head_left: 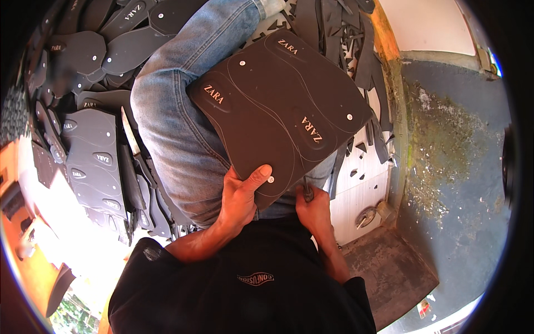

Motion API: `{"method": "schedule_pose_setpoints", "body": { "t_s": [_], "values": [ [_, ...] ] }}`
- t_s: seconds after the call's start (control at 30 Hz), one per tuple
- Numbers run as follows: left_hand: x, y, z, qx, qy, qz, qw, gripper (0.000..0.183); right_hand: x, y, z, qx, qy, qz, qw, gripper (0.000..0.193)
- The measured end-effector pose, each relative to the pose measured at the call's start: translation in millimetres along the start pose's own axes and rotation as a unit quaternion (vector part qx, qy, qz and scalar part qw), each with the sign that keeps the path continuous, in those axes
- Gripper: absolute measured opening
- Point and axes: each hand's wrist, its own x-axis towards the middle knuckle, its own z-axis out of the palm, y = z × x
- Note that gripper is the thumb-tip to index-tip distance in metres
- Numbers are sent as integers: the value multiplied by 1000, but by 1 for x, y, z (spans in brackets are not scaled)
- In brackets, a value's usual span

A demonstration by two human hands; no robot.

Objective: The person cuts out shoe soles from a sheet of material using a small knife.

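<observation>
Across my lap lies a dark brown foam sheet (261,106) marked with curved sandal-sole outlines, raised ovals with pale lettering, and small round pale dots. My left hand (242,195) grips its near edge, thumb on top and the fingers hidden underneath. At the sheet's near right edge, my right hand (315,210) is closed around the dark handle of a slim tool (307,190). The tool's tip points up at the sheet's edge, and its working end is too hidden to tell its kind.
Cut black soles (78,53) are heaped at far left. A stack of grey uncut sheets (92,161) sits at left beside a knife (131,133). Dark offcuts (356,44) lie at far right, near a stained blue-grey wall (445,150) and a brown slab (389,273).
</observation>
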Motion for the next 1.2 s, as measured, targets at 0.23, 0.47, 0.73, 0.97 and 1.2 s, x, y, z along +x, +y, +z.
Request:
{"method": "schedule_pose_setpoints", "body": {
  "t_s": [0.23, 0.47, 0.73, 0.97, 1.2],
  "values": [
    [-1, 0, -4, 0, -4, 11, 1000, 22, 11, -5, 6, 4, -2, -18, 1000, 16],
    [-3, 2, -8, -7, -9, -11, 1000, 21, 20, -12, 15, 15, 26, -44, 999, 15],
    [-5, 4, -16, -10, -32, -14, 999, 21, 29, -15, 18, -4, 0, -59, 998, 20],
    [-6, 6, -23, -9, -44, -3, 999, 19, 38, -25, 20, 42, 20, -204, 978, 26],
    [-9, 8, -31, -8, -52, 0, 999, 15, 43, -23, 20, 10, -31, -242, 970, 32]
  ]
}}
